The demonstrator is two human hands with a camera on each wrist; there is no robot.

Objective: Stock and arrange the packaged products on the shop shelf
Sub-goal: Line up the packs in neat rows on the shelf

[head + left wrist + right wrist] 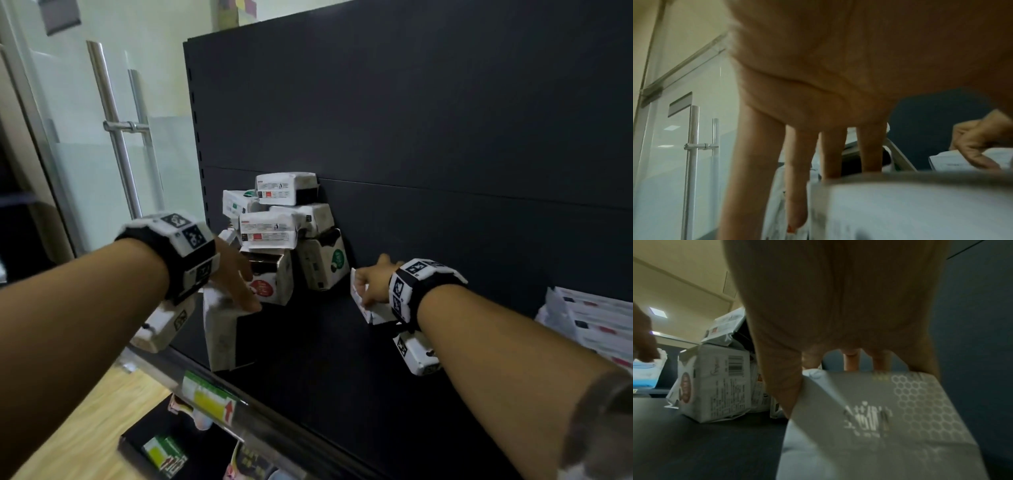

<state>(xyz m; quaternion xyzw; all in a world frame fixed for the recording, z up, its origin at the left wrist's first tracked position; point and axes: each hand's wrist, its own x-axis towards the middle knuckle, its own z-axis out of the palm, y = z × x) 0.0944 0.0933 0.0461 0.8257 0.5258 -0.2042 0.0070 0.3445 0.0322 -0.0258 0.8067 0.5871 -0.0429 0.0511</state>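
Dim light, motion blur, warped edges

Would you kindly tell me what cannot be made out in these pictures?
- Head view: the stack at the right is cut off by the edge.
- Head view: print on the pile is too small to read.
- Left wrist view: two fingertips of the left hand are hidden behind the blurred front pack.
- Right wrist view: lettering on the pack in the right hand is blurred.

The black shelf (325, 342) carries a heap of white packs (284, 236) at back left (some stacked, some tilted), a single pack (222, 335) upright near the front edge, and a stack of flat packs (596, 318) far right.
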